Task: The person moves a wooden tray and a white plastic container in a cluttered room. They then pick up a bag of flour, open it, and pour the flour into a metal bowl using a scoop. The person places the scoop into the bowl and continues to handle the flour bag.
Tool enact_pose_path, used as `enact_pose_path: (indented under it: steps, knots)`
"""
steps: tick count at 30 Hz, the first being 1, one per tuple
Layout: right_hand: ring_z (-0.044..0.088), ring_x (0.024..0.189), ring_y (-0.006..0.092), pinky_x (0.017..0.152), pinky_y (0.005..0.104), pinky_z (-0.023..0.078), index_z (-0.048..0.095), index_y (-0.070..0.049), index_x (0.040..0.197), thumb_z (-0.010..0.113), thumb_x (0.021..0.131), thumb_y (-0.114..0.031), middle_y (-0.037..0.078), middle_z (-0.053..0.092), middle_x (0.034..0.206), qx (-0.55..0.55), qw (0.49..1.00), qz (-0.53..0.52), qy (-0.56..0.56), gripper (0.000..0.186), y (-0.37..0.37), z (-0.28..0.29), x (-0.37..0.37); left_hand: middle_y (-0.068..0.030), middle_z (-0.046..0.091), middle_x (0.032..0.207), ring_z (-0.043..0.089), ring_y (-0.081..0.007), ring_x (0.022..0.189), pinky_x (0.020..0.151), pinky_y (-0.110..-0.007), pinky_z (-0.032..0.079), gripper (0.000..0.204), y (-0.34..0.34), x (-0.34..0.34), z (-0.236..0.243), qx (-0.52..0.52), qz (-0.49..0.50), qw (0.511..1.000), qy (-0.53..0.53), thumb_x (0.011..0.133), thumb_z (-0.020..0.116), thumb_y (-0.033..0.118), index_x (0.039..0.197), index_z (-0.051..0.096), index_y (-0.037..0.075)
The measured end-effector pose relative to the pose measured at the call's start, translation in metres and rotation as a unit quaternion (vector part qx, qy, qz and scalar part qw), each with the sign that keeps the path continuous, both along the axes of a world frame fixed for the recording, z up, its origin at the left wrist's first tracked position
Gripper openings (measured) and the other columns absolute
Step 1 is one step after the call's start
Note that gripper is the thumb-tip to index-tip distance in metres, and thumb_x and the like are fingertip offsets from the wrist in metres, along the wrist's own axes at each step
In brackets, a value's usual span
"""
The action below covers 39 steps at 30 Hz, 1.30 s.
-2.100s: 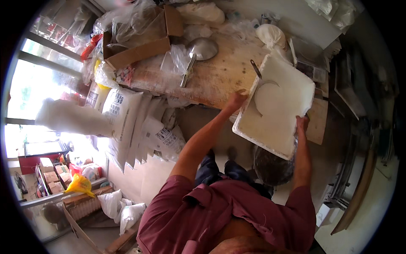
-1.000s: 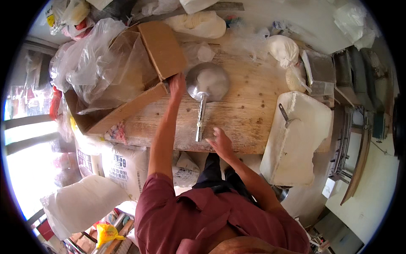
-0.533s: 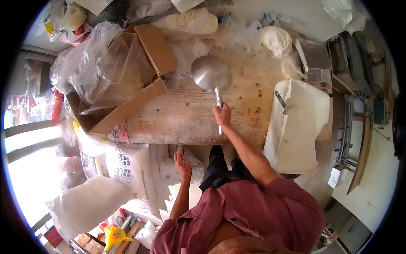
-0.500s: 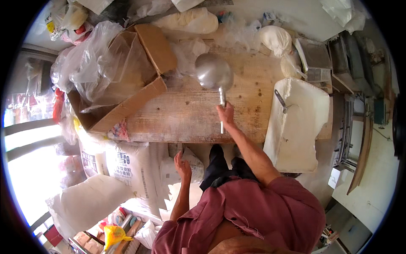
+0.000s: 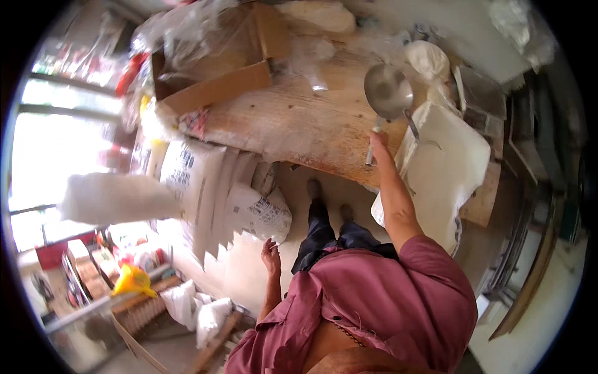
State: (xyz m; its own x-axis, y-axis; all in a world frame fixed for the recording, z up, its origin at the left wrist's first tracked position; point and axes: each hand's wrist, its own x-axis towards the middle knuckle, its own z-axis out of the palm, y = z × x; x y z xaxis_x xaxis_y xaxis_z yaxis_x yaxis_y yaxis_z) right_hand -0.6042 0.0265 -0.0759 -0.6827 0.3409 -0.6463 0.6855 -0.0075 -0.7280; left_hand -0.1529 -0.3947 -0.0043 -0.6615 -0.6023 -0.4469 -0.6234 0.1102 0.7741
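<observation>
My right hand (image 5: 378, 138) is wrapped round the handle of a large round-bowled metal ladle (image 5: 387, 92). The ladle is over the right part of the wooden table (image 5: 299, 118), its bowl pointing away from me. Just right of it stands a white trough (image 5: 451, 146) with a ragged rim and a dark metal tool (image 5: 411, 124) at its far left edge. My left hand (image 5: 270, 255) hangs low beside my leg, its fingers curled, and a small white bit shows at them. What that bit is cannot be made out.
At the table's far left is a cardboard box (image 5: 218, 87) lined with clear plastic. White printed sacks (image 5: 199, 181) are stacked left of my legs. A yellow bag (image 5: 134, 280) and white bags (image 5: 213, 321) sit low at left. A white cloth bundle (image 5: 428, 60) lies beyond the ladle.
The view has swung, so the table and box sit higher and tilted. The ladle in my right hand has moved right, close to the trough. My left hand hangs farther from the table.
</observation>
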Motion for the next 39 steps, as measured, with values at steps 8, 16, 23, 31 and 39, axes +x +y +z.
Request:
enact_pose_path:
  steps: [8, 16, 23, 31, 39]
  knots:
    - [0.064, 0.085, 0.0293, 0.074, 0.0435, 0.050, 0.068, 0.003, 0.102, 0.069, 0.074, -0.043, 0.020, 0.068, 0.099, 0.168, 0.981, 0.070, 0.061, 0.054, 0.032, -0.033, 0.032, -0.0124, 0.071, 0.104, 0.068, -0.0185, 0.087, 0.071, -0.032, 0.055, 0.041, 0.021, 0.151, 0.031, 0.084, 0.153, 0.985, -0.015, 0.088, 0.053, 0.011, 0.127, 0.059, 0.002]
    - [0.060, 0.104, 0.0440, 0.089, 0.0533, 0.047, 0.058, -0.002, 0.121, 0.060, 0.081, -0.028, 0.026, 0.062, 0.117, 0.524, 0.820, 0.203, 0.108, 0.048, -0.057, 0.073, 0.085, -0.0115, 0.071, 0.099, 0.067, -0.0185, 0.082, 0.068, -0.033, 0.055, 0.039, 0.079, 0.370, 0.026, 0.154, 0.444, 0.882, -0.041, 0.090, 0.055, 0.014, 0.127, 0.058, 0.002]
    - [0.066, 0.093, 0.0343, 0.083, 0.0407, 0.051, 0.067, 0.003, 0.108, 0.065, 0.079, -0.017, 0.022, 0.070, 0.097, 0.328, 0.719, 0.534, 0.301, 0.035, -0.241, 0.053, 0.214, -0.0077, 0.069, 0.087, 0.065, -0.0160, 0.064, 0.052, -0.029, 0.051, 0.025, 0.098, 0.527, -0.040, 0.286, 0.598, 0.747, -0.053, 0.089, 0.054, 0.010, 0.113, 0.061, 0.008]
    - [0.065, 0.059, 0.0180, 0.053, 0.0313, 0.051, 0.072, -0.005, 0.091, 0.060, 0.081, -0.013, 0.009, 0.068, 0.072, 0.262, 0.634, 0.688, 0.235, 0.018, -0.359, 0.011, 0.387, -0.0090, 0.070, 0.087, 0.064, -0.0162, 0.065, 0.051, -0.027, 0.051, 0.023, 0.006, 0.670, -0.064, 0.288, 0.686, 0.668, 0.005, 0.093, 0.051, 0.017, 0.113, 0.061, 0.008]
    - [0.065, 0.055, 0.0175, 0.048, 0.0308, 0.052, 0.071, -0.001, 0.085, 0.056, 0.080, -0.010, 0.010, 0.067, 0.067, 0.214, 0.657, 0.720, 0.059, 0.018, -0.484, 0.029, 0.483, -0.0145, 0.068, 0.102, 0.066, -0.0194, 0.076, 0.060, -0.030, 0.053, 0.039, -0.170, 0.677, -0.067, 0.295, 0.669, 0.652, 0.200, 0.093, 0.048, 0.012, 0.131, 0.050, 0.003]
